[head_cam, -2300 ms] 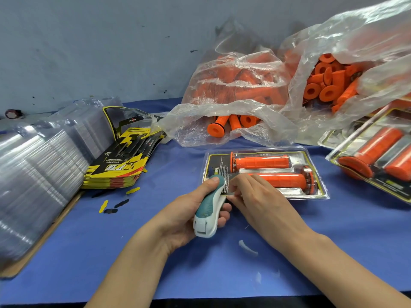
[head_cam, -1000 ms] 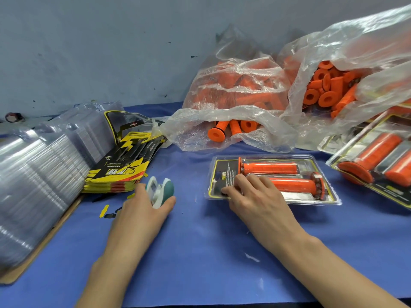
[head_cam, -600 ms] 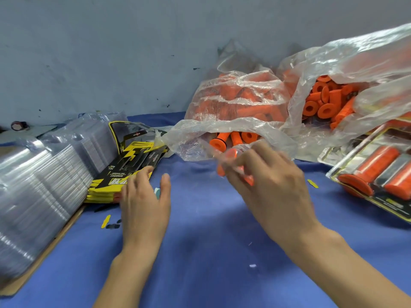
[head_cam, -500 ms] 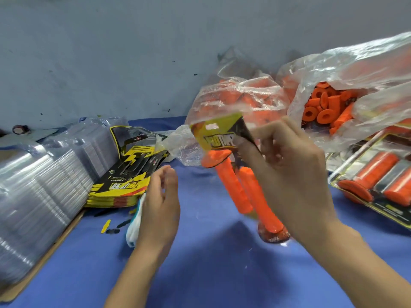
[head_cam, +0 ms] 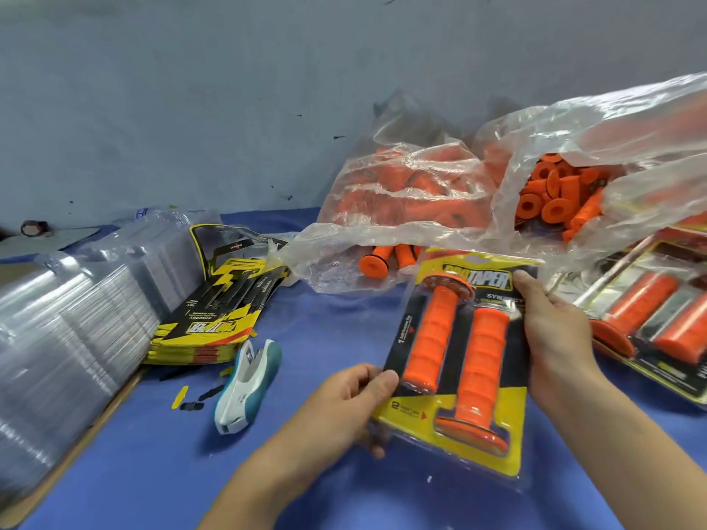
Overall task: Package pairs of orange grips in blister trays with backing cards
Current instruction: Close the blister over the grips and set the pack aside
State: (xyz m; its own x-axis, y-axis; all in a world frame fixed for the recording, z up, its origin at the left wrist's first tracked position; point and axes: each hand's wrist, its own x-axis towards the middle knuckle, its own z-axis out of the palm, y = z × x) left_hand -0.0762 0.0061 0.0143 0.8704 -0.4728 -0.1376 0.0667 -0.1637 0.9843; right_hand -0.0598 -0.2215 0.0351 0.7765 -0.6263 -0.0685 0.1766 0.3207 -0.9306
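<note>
- Head view: a finished pack (head_cam: 455, 371) is held up over the blue worktop (head_cam: 317, 330), tilted face-up toward the camera, with two orange grips (head_cam: 480, 361) lying side by side under clear plastic on a yellow-and-black card.
- The left hand (head_cam: 354, 395) is closed on the pack's lower left edge, thumb on the front and fingers curled behind.
- The right hand (head_cam: 551, 338) is closed on the right edge, thumb up near the printed header.
- The pack looks light and fairly stiff across its width; the thin plastic flange probably flexes and feels slick, so the edges, where card backs the plastic, are the sound places to hold, not the raised bubble.
- The grips are ribbed rubbery cylinders, each flared at one end, set head to tail; they likely give a little and resist sliding.
- A white-and-teal stapler (head_cam: 246, 386) lies on the worktop left of the pack, near small card scraps.
- Beyond it sits a fanned stack of cards (head_cam: 218, 323), glossy and flat, and a long row of nested clear trays (head_cam: 72, 323).
- Crinkled clear bags (head_cam: 413, 208) of loose grips lie behind.
- More finished packs (head_cam: 650, 323) lie at the right.
</note>
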